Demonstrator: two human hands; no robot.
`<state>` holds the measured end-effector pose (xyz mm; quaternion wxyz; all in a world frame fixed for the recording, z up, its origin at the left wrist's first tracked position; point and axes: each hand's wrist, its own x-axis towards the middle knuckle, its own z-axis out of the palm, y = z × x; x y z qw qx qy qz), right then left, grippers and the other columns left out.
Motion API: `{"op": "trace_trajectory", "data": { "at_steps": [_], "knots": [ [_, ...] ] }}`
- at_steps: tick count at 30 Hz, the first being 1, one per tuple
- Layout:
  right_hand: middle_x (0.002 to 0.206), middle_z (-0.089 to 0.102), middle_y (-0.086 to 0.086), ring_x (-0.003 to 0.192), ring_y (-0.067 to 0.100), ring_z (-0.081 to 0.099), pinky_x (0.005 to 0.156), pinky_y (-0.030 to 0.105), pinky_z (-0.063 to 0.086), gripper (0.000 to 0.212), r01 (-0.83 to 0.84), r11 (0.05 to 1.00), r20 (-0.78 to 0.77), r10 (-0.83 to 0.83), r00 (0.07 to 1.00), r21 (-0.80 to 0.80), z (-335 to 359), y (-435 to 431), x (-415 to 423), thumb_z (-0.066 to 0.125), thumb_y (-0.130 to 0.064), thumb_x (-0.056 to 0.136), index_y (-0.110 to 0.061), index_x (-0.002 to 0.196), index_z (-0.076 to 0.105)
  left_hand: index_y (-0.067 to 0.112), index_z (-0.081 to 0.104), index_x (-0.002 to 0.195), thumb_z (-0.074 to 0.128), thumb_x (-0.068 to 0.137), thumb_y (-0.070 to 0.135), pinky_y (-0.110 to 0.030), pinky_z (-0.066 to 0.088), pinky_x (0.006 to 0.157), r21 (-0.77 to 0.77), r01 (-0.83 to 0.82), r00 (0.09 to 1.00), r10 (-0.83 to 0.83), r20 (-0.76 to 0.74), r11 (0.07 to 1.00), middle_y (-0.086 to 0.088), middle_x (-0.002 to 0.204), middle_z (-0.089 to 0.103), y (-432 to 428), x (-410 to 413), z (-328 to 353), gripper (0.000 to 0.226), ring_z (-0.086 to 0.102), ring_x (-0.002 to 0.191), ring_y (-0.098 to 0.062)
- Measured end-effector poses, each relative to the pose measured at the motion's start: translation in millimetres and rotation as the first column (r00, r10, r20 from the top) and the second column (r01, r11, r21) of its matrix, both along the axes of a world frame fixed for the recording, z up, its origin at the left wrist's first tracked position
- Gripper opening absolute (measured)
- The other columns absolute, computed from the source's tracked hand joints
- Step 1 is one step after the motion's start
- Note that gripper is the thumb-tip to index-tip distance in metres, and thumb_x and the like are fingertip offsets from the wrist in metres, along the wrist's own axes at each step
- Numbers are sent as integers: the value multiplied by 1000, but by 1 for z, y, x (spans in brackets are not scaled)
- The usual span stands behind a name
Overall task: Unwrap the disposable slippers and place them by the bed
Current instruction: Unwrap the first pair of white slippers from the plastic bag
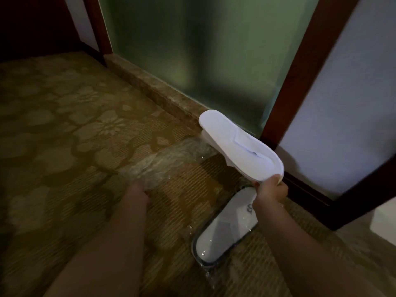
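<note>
My right hand (271,190) grips the near end of a pair of white disposable slippers (237,144), held together and lifted off the floor, pointing away toward the glass. My left hand (137,194) pinches the near end of an empty clear plastic wrapper (167,159), which stretches from it toward the slippers and looks blurred. Below my right wrist a second pair of white slippers (225,230) lies on the carpet inside its clear wrapping.
Patterned brown carpet (70,129) covers the floor. A stone sill (154,91) runs under a frosted glass panel (192,50) with a dark wooden frame (300,67). A white wall panel (342,103) is at the right. No bed shows.
</note>
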<state>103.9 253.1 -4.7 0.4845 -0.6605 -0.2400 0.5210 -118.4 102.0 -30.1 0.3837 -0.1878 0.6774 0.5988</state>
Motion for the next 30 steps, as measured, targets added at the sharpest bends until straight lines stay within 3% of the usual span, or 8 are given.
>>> {"op": "trace_trajectory", "data": {
  "at_steps": [4,9,14,17,20,23,25,30],
  "knots": [
    [128,51,22,87,26,52,74,37,52,43,-8,1000,-36,9,999,7,-2,4,3,38,-27,99,1,132,41,-5,51,127,44,96,22,-41,44,95,-204,282,958,-286,15,937,-27,133,51,4,24,-11,41,55,116,-34],
    [133,49,22,96,24,50,74,34,51,42,-20,1000,-65,20,998,6,-7,3,11,38,-27,99,0,131,42,2,52,64,46,96,13,-31,39,62,-384,508,825,-564,-40,771,-14,69,52,8,37,-22,34,46,57,-20],
    [134,47,22,104,28,53,74,33,51,43,-78,997,-52,78,996,-14,-12,7,16,39,-27,99,0,132,42,-1,60,88,47,93,6,-31,40,66,-461,591,724,-687,-59,662,-19,99,60,11,38,-11,15,47,65,-21],
    [134,47,22,113,33,54,75,35,52,42,-111,994,-54,109,993,-26,-12,6,14,39,-27,99,0,131,43,-4,50,128,52,93,15,-31,43,59,-438,594,725,-685,-73,675,-20,127,59,6,37,-9,40,50,66,-20],
    [132,47,24,99,28,52,75,35,51,41,-142,990,-52,141,989,-13,-12,3,12,39,-26,99,2,128,44,-3,44,133,56,92,21,-37,46,76,-386,604,736,-674,-65,697,-18,115,60,2,33,-3,49,60,89,-27],
    [131,48,22,93,25,52,77,35,52,41,-192,981,-21,192,981,-7,-10,0,10,39,-28,99,0,130,44,0,30,143,58,90,22,-36,41,94,-386,554,746,-646,-163,738,-19,145,41,2,24,5,64,46,128,-34],
    [131,48,19,89,22,53,80,36,52,41,-223,975,1,223,975,2,-7,-1,9,38,-28,99,-3,132,42,0,32,142,58,90,23,-32,39,85,-415,555,719,-667,-197,721,-19,146,41,1,20,14,63,46,128,-34],
    [123,50,17,107,29,56,77,35,52,39,-286,957,66,283,957,41,7,-4,8,36,-28,100,-5,131,43,5,32,143,55,91,31,-39,36,103,-506,649,580,-800,-154,568,-16,150,36,-11,12,28,62,39,135,-31]
  ]
}}
